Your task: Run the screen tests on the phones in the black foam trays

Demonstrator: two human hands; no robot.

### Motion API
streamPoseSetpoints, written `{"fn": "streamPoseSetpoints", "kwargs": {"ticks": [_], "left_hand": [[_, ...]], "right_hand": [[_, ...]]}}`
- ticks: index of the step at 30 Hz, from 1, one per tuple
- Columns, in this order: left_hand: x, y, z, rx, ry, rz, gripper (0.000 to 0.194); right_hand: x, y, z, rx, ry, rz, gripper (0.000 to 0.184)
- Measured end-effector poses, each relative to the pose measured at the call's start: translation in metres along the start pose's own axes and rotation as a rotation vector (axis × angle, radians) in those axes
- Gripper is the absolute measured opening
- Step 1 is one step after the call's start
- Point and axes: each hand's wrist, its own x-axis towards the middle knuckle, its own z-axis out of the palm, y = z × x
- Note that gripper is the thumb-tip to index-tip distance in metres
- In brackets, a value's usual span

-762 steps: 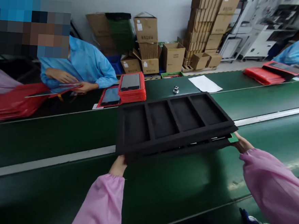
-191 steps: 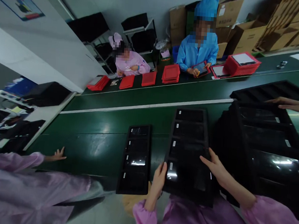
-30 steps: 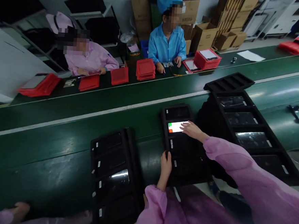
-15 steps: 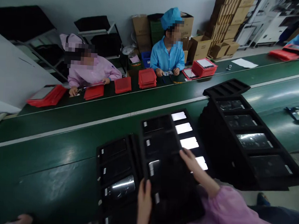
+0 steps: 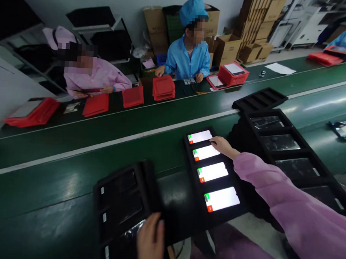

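Green conveyor belt point(image 5: 70, 154) crossing a factory floor in two runs, separated by a white strip; cardboard cartons point(image 5: 226, 46) stacked along the back wall.

Black foam tray point(image 5: 190, 162) flat on the near run, directly ahead of the right hand point(image 5: 223, 145). Four smartphones point(image 5: 212, 172) seated one per recess, screens lit white, each with small green and orange marks. Right hand open, fingers extended, fingertips point(image 5: 212, 139) just at the edge of the farthest phone; pink sleeve point(image 5: 287, 188) passing over a second black foam tray point(image 5: 278, 152) of unlit, glossy phones.

Left hand point(image 5: 150, 242) at the near end of the lit tray, beside a third black foam tray point(image 5: 98, 203) of unlit phones, fingers upright and slightly curved; grip not determinable from this view.

Beyond the white strip: stacks of red flat cases point(image 5: 163, 87), plus two co-workers, one in a blue smock point(image 5: 185, 57), one in a pink smock point(image 5: 96, 77).
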Motion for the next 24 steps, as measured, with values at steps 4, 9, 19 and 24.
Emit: {"fn": "streamPoseSetpoints", "kwargs": {"ticks": [4, 9, 19, 24], "left_hand": [[0.017, 0.112, 0.104, -0.111, -0.242, 0.402, 0.024], [0.019, 0.143, 0.165, -0.027, -0.381, 0.611, 0.024], [0.012, 0.121, 0.181, 0.124, -0.400, 0.756, 0.038], [0.007, 0.099, 0.198, 0.096, -0.321, 0.755, 0.038]], "right_hand": [[0.047, 0.008, 0.013, -0.174, -0.073, -0.184, 0.029], [0.071, 0.017, 0.033, -0.302, -0.173, -0.380, 0.029], [0.057, 0.007, 0.026, -0.390, -0.247, -0.557, 0.029], [-0.002, 0.006, 0.022, -0.360, -0.226, -0.485, 0.036]]}}
